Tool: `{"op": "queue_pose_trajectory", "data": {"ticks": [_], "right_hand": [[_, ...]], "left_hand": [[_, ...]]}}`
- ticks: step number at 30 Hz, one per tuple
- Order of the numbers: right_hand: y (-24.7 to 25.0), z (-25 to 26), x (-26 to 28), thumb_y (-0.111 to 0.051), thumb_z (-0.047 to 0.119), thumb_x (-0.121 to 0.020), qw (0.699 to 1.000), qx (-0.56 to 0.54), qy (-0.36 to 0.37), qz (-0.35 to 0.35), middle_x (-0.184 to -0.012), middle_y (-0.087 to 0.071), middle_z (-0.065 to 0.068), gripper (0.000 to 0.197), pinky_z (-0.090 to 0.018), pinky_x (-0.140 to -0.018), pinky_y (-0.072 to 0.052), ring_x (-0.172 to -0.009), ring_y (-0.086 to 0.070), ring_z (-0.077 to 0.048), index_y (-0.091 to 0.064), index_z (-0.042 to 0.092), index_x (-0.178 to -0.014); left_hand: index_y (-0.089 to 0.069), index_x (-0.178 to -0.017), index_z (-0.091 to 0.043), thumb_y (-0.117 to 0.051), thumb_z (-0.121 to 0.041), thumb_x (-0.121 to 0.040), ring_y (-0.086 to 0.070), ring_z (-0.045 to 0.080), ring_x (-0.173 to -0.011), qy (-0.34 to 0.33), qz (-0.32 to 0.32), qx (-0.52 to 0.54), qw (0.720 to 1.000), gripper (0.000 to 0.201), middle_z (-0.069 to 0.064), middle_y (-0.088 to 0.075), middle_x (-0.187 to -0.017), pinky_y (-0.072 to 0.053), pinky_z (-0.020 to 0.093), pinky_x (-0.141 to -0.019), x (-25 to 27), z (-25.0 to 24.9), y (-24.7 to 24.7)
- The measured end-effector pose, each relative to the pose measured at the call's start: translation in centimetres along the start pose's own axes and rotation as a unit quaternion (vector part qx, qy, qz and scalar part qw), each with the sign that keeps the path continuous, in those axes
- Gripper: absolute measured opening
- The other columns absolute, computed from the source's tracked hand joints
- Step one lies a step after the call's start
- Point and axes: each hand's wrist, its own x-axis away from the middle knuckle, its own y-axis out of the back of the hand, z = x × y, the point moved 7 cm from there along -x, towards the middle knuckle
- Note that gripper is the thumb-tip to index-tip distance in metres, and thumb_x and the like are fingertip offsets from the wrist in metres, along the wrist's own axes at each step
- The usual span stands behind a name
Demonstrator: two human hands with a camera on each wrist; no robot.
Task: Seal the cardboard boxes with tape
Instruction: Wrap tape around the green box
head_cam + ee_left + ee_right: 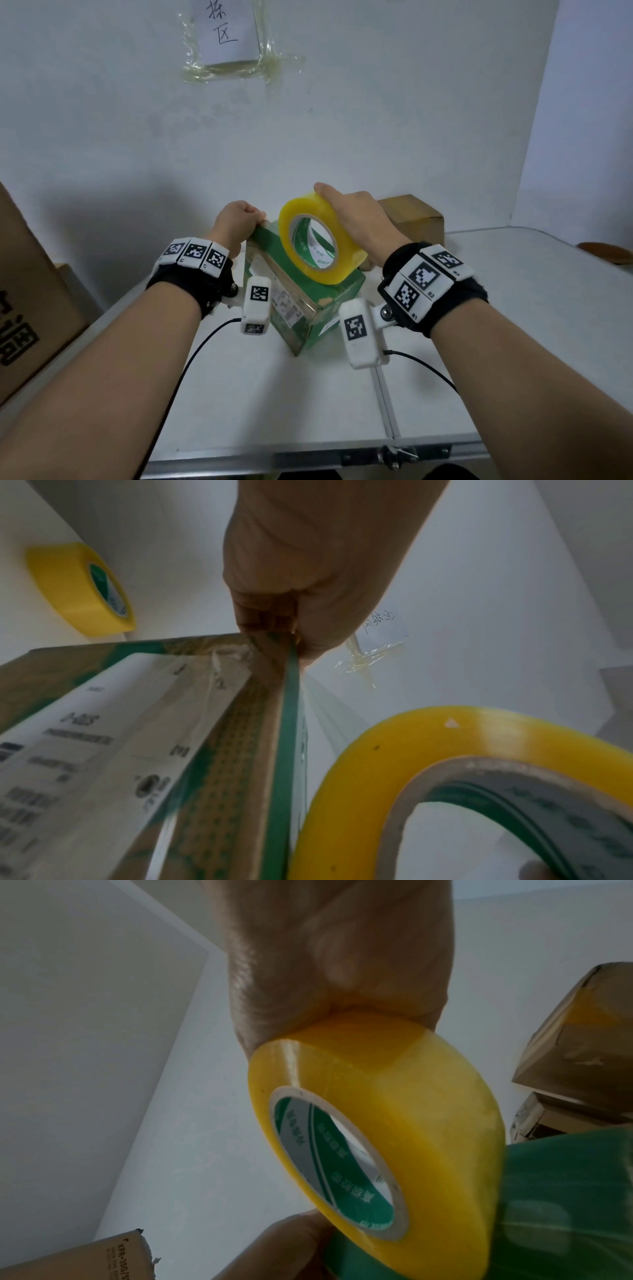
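A green cardboard box with a white shipping label stands cornerwise on the white table. My left hand grips its far left top corner, fingers curled over the edge. My right hand holds a yellow tape roll upright on the box top, fingers over the rim and thumb behind. In the left wrist view a clear strip of tape runs from the gripped corner toward the roll. The right wrist view shows the roll against the green box.
A brown box sits behind at the right, near the wall. A large printed carton stands at the left table edge. A second yellow roll lies beyond the green box. The table's metal front rim is near me.
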Motion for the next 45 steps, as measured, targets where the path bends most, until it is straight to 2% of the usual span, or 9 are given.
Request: {"op": "queue_pose_trajectory", "data": {"ticks": [10, 22, 26, 28, 30, 35, 38, 41, 45], "right_hand": [[0.7, 0.6, 1.9, -0.040, 0.043, -0.102, 0.999, 0.012, 0.036, 0.036, -0.067, -0.038, -0.005, 0.043, -0.036, -0.072, -0.035, -0.074, -0.043, -0.025, -0.032, 0.035, -0.061], [0.7, -0.2, 1.2, -0.048, 0.060, -0.093, 1.000, -0.014, 0.000, 0.006, -0.062, -0.045, 0.000, 0.051, -0.032, -0.061, -0.035, -0.059, -0.043, -0.017, -0.045, 0.016, -0.066], [0.5, -0.5, 0.8, -0.048, 0.061, -0.091, 1.000, -0.017, -0.005, 0.007, -0.063, -0.046, 0.001, 0.050, -0.032, -0.062, -0.034, -0.059, -0.044, -0.016, -0.045, 0.018, -0.067], [0.5, -0.5, 0.7, -0.048, 0.062, -0.091, 1.000, -0.024, -0.008, 0.005, -0.063, -0.045, 0.002, 0.050, -0.032, -0.063, -0.034, -0.060, -0.043, -0.016, -0.045, 0.019, -0.068], [0.5, -0.6, 0.5, -0.047, 0.062, -0.091, 1.000, -0.025, -0.007, 0.005, -0.063, -0.044, 0.002, 0.050, -0.033, -0.064, -0.034, -0.060, -0.042, -0.016, -0.045, 0.018, -0.067], [0.1, -0.6, 0.0, -0.047, 0.060, -0.092, 1.000, -0.025, 0.005, 0.010, -0.065, -0.047, -0.003, 0.052, -0.033, -0.063, -0.036, -0.062, -0.044, -0.019, -0.047, 0.013, -0.070], [0.1, -0.8, -0.4, -0.047, 0.061, -0.092, 1.000, -0.017, 0.004, 0.010, -0.063, -0.047, -0.002, 0.053, -0.032, -0.059, -0.034, -0.059, -0.044, -0.017, -0.047, 0.012, -0.071], [0.4, -1.0, -0.6, -0.047, 0.062, -0.092, 1.000, -0.023, 0.004, 0.006, -0.062, -0.045, -0.001, 0.054, -0.032, -0.059, -0.034, -0.057, -0.043, -0.017, -0.044, 0.014, -0.066], [-0.1, -0.7, -0.8, -0.047, 0.061, -0.092, 1.000, -0.023, 0.006, 0.012, -0.066, -0.047, -0.001, 0.052, -0.032, -0.060, -0.033, -0.062, -0.044, -0.018, -0.045, 0.017, -0.066]], "left_hand": [[-0.061, -0.078, -0.016, -0.065, -0.016, -0.090, -0.053, 0.021, -0.080, 0.008, 0.030, -0.006, 1.000, 0.013, 0.004, -0.060, -0.078, -0.047, 0.035, -0.075, 1.0, -0.8, -0.3], [-0.060, -0.068, -0.009, -0.056, -0.002, -0.086, -0.048, 0.026, -0.081, 0.102, 0.124, -0.062, 0.985, 0.020, 0.017, -0.054, -0.082, -0.042, 0.038, -0.079, 0.7, -0.9, -0.9], [-0.059, -0.088, -0.006, -0.059, -0.007, -0.088, -0.055, 0.026, -0.083, 0.129, 0.130, -0.057, 0.981, 0.002, 0.016, -0.057, -0.091, -0.050, 0.038, -0.083, -0.1, -0.5, -1.2], [-0.058, -0.097, -0.006, -0.061, -0.009, -0.090, -0.060, 0.022, -0.081, 0.156, 0.126, -0.037, 0.979, 0.008, 0.013, -0.061, -0.096, -0.054, 0.032, -0.077, 0.7, -0.5, -1.0], [-0.059, -0.089, -0.007, -0.061, -0.009, -0.092, -0.061, 0.018, -0.075, 0.188, 0.128, -0.005, 0.974, 0.004, 0.010, -0.062, -0.097, -0.056, 0.026, -0.069, 1.3, 0.2, -0.9], [-0.057, -0.075, -0.006, -0.058, -0.008, -0.095, -0.057, 0.011, -0.036, 0.215, 0.137, 0.034, 0.966, 0.020, 0.006, -0.060, -0.063, -0.051, 0.022, -0.040, 1.7, 2.1, -0.7], [-0.061, -0.092, -0.002, -0.055, 0.003, -0.093, -0.064, 0.014, -0.054, 0.199, 0.134, 0.030, 0.970, 0.008, 0.011, -0.062, -0.088, -0.055, 0.022, -0.048, 1.2, 3.0, -0.3], [-0.061, -0.119, -0.005, -0.046, 0.001, -0.098, -0.063, 0.020, -0.082, 0.137, 0.114, 0.050, 0.983, 0.026, 0.009, -0.064, -0.104, -0.060, 0.029, -0.066, 0.7, 2.2, -0.2], [-0.073, -0.089, -0.018, -0.051, -0.029, -0.099, -0.066, 0.022, -0.095, 0.014, 0.081, 0.044, 0.996, 0.027, 0.000, -0.071, -0.091, -0.051, 0.037, -0.093, 2.0, -1.5, -0.7]]}}
